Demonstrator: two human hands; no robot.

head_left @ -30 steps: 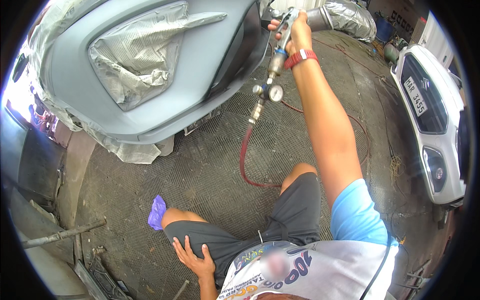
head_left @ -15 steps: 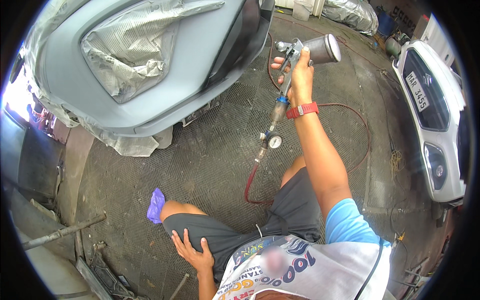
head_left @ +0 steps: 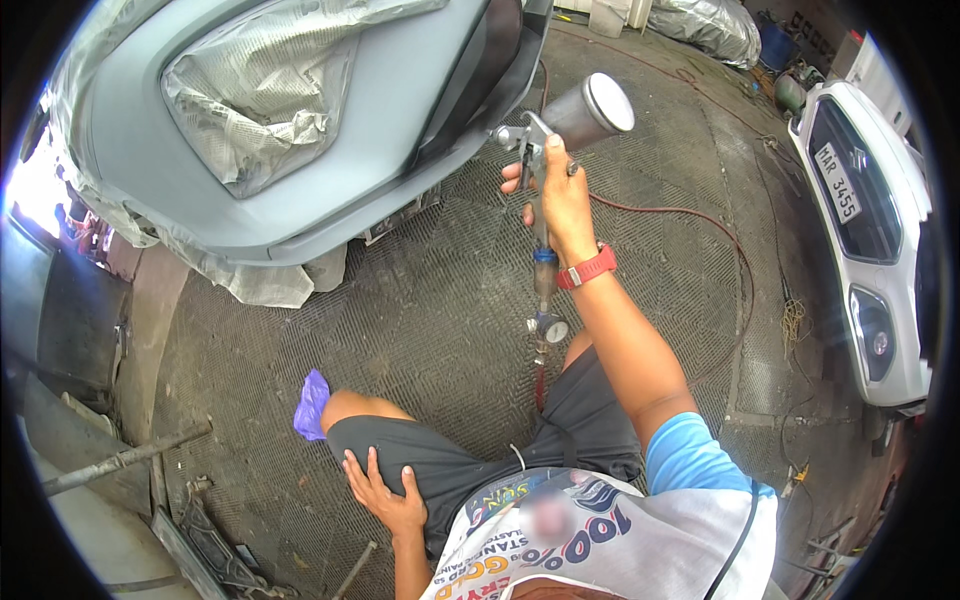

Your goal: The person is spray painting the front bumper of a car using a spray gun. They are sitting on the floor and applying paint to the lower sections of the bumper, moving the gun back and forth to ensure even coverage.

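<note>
My right hand (head_left: 563, 205) is closed round the handle of a metal spray gun (head_left: 541, 175), its nozzle pointing left at the car. On top sits a grey paint cup (head_left: 590, 112) with a white lid, tilted to the right. Below the handle hang a small filter and a pressure gauge (head_left: 550, 328), with a red hose joined underneath. The grey car bumper (head_left: 270, 225) stands ahead on the left, its opening covered by masking newspaper (head_left: 265, 110). Spread over the dark shorts on my left thigh, my left hand (head_left: 385, 495) holds nothing.
Across the textured floor runs a red air hose (head_left: 690, 212). A white car (head_left: 865, 240) stands at the right. Metal stands and a pipe (head_left: 130, 460) lie at the lower left. A silver-covered bundle (head_left: 705, 30) and a blue drum (head_left: 775, 45) are at the back.
My right hand has moved left and slightly down with the spray gun, bringing the nozzle nearer the bumper. The gauge and hose swung toward me. My left hand stays on the thigh.
</note>
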